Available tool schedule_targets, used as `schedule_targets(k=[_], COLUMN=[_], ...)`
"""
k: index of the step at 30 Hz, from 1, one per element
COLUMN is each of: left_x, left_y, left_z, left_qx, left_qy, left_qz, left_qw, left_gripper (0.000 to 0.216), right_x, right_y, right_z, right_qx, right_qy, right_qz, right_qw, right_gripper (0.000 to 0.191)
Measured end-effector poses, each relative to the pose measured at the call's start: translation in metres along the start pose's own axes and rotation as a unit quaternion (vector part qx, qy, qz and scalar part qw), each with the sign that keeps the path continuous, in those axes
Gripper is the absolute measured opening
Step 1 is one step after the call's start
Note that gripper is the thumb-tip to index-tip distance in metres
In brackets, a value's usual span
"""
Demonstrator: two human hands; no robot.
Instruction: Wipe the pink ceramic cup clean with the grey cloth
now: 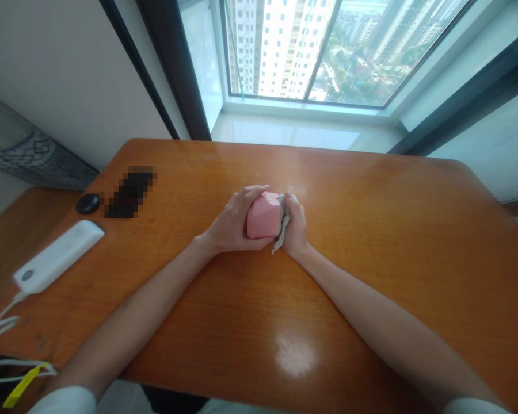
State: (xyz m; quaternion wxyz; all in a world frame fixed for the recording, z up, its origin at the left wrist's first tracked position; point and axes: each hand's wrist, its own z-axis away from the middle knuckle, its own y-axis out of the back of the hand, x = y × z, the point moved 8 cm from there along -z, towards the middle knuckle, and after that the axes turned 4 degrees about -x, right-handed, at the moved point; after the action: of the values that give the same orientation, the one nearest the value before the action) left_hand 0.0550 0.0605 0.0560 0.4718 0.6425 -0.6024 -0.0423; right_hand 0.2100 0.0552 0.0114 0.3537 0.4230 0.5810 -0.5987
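Note:
A small pink box-shaped object [263,217] rests on the orange wooden table [371,241] near its middle. My left hand [232,221] wraps round its left side, fingers over the top and thumb below. Against the object's right side, my right hand [296,224] is closed on a small grey cloth [282,221]. A strip of the cloth hangs down between the two hands.
A white power bank [58,256] with white cables [2,345] lies at the table's left edge. A round black disc [87,203] and a blurred dark item [129,191] sit behind it. Beyond the table's far edge is a large window [328,46].

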Motion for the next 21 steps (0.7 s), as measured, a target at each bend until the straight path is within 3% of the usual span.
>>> schedule_targets(k=[4,9,12,15,17,19,21], left_x=[-0.010,-0.021,-0.021,-0.019,-0.013,-0.005,-0.004], left_y=[-0.002,-0.014,-0.018,-0.011,-0.002,0.000,-0.001], left_z=[0.000,0.003,0.004,0.004,0.001,0.000,0.001], left_qx=[-0.003,-0.014,-0.011,0.025,0.037,0.004,-0.035], left_qy=[0.092,0.192,0.209,0.168,0.087,-0.005,-0.054], left_qz=[0.096,0.299,0.310,0.265,0.203,0.130,0.072], left_qw=[0.991,0.935,0.928,0.949,0.975,0.991,0.995], left_gripper=[0.108,0.077,0.076,0.080,0.089,0.109,0.130], right_x=[-0.008,-0.011,-0.009,-0.001,0.003,0.005,0.005], right_y=[-0.003,-0.008,-0.007,-0.005,-0.003,0.000,0.000], right_z=[0.008,0.016,0.014,0.008,0.003,-0.001,-0.004], right_qx=[0.000,-0.007,0.000,-0.006,-0.007,-0.001,0.001], right_qy=[0.024,0.012,0.005,-0.015,-0.025,-0.030,-0.039], right_qz=[0.020,0.062,0.045,0.006,-0.015,-0.028,-0.032], right_qw=[1.000,0.998,0.999,1.000,1.000,0.999,0.999], right_gripper=[0.057,0.063,0.062,0.060,0.059,0.059,0.061])
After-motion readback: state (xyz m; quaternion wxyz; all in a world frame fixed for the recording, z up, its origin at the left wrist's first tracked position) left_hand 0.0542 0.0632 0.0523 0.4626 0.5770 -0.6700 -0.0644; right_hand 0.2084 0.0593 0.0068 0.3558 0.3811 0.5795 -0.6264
